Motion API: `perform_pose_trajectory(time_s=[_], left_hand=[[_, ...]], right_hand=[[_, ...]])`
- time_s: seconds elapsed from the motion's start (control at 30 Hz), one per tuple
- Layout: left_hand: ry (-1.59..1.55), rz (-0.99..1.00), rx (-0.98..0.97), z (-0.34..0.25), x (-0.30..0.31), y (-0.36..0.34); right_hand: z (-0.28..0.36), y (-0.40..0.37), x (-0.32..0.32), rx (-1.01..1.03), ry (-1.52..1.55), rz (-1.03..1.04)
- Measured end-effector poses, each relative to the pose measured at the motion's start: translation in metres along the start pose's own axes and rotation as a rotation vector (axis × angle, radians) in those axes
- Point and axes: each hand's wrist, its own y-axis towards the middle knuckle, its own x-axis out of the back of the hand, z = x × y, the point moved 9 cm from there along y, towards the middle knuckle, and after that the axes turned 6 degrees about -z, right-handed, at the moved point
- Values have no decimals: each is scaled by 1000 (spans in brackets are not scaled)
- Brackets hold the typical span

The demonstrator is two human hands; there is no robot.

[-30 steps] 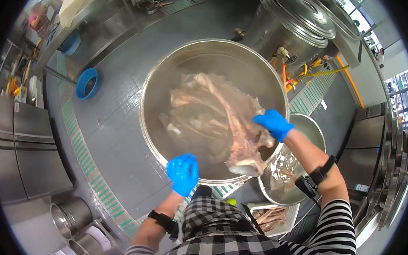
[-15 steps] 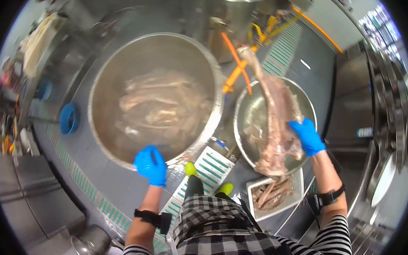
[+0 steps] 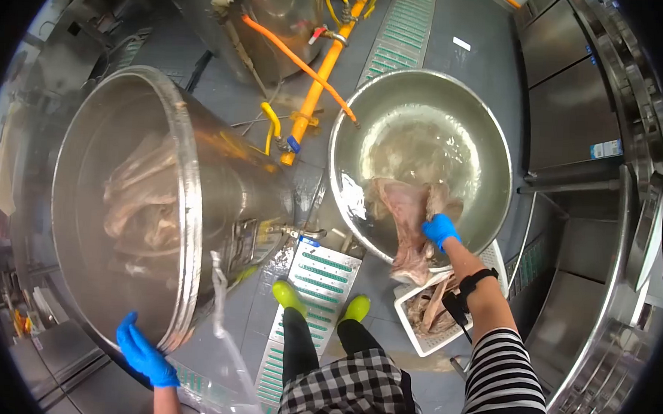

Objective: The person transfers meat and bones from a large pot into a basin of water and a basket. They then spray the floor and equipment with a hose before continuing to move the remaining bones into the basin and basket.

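Observation:
My right hand [image 3: 440, 231], in a blue glove, is closed around a large meaty bone [image 3: 406, 218]. The bone is lowered into the wide metal basin [image 3: 501, 126], one end lying over its near rim. Water and wet shine show inside the basin. At the lower left, my left hand [image 3: 144, 354], also gloved in blue, is beside the near rim of a tall steel pot [image 3: 186, 199], its fingers stretched out and holding nothing. Inside that pot, more pale bones [image 3: 148, 197] lie in cloudy water.
A white crate [image 3: 422, 339] of bones stands below the basin. An orange hose [image 3: 298, 59] and yellow pipe [image 3: 323, 72] run between the vessels. Another steel pot [image 3: 259, 23] stands behind. A clear plastic apron [image 3: 226, 351] hangs near my legs. Drain grating [image 3: 320, 274] crosses the wet floor.
My right hand has lowered the bone from above the basin into it. My view has turned towards the basin, and my left hand remains by the pot's near rim.

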Motion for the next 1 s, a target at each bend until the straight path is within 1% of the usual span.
perform_pose_trajectory(time_s=[0.07,0.1,0.17,0.2,0.23,0.3,0.33,0.4,0.43,0.5,0.53,0.6,0.63,0.7,0.73,0.77,0.8,0.83,0.87,0.9,0.93,0.97,1.0], left_hand=[[-8,-3,15,2,-1,-1],[-16,-12,29,1,0,-1],[-7,2,17,-2,-1,-1],[-2,1,32,-2,-1,-1],[3,1,49,-2,-1,-2],[45,-17,36,-5,-3,-4],[37,-23,39,-3,-2,-4],[26,-30,48,-2,1,-4],[-21,-37,83,1,0,-4],[-76,-51,122,6,0,-3],[-42,-43,89,6,0,-2],[4,-29,20,1,1,-1],[20,-29,-13,-4,1,1],[53,-60,-60,-11,4,2],[54,-75,-104,-11,6,3],[52,-90,-151,-13,7,4],[74,-87,-149,-16,9,7],[89,-77,-150,-19,12,8],[97,-99,-138,-20,17,8],[55,-70,-91,-18,16,10],[8,-37,-48,-16,15,14],[4,-45,-47,-18,19,20],[-62,38,-45,-19,14,26]], right_hand=[[-5,19,-17,13,-213,19],[-4,27,-24,13,-206,30],[2,40,-26,28,-363,12],[10,46,-24,83,-428,6],[8,59,-31,85,-426,16],[5,82,-26,112,-525,-91],[8,87,-26,112,-527,-81],[38,81,12,245,-511,-378],[47,74,23,247,-514,-383],[76,43,65,339,-237,-540],[86,29,79,347,-241,-548],[103,-4,96,386,103,-432],[115,-25,104,410,105,-430],[154,-66,108,513,330,-316],[185,-91,111,555,343,-288],[215,-116,112,563,453,-170],[248,-136,109,566,555,-48],[282,-157,108,594,558,-30],[320,-180,110,662,641,-18],[354,-201,111,724,723,-12],[386,-217,110,790,714,-34],[417,-229,110,850,704,-56],[442,-237,112,888,595,-213]])
